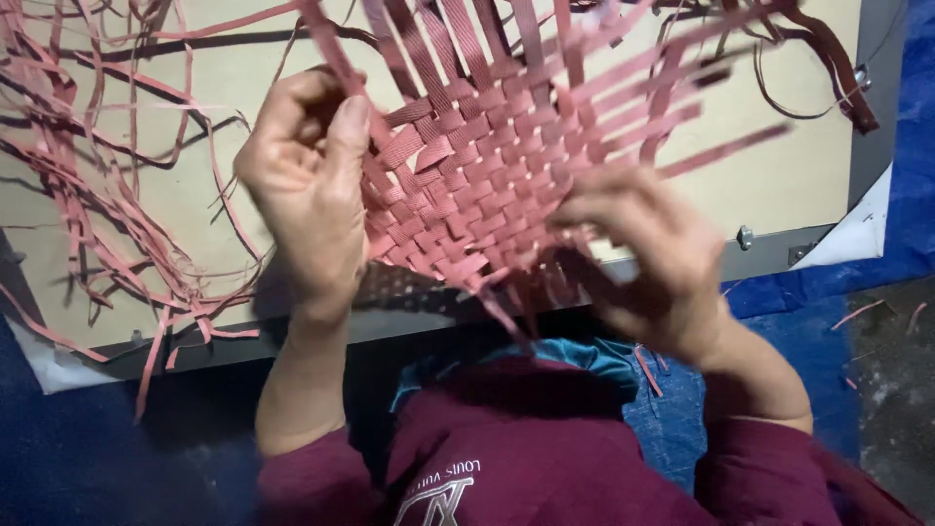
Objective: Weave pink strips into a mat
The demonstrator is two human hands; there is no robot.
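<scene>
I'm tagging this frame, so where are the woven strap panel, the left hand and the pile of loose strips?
woven strap panel [477, 180]: head view, middle of the pink weave.
left hand [304, 175]: head view, back of the hand gripping the panel's edge.
loose strips [97, 205]: head view, tangle lying on the board.

A beige board [195, 205] with a grey metal edge [409, 317] fills the far part of the view. Loose pink strips [107, 234] lie tangled on its left side, and dark strips [828, 58] curl at the far right. Blue sheeting [911, 195] covers the floor to the right, with pink scraps [857, 314] on it.
</scene>
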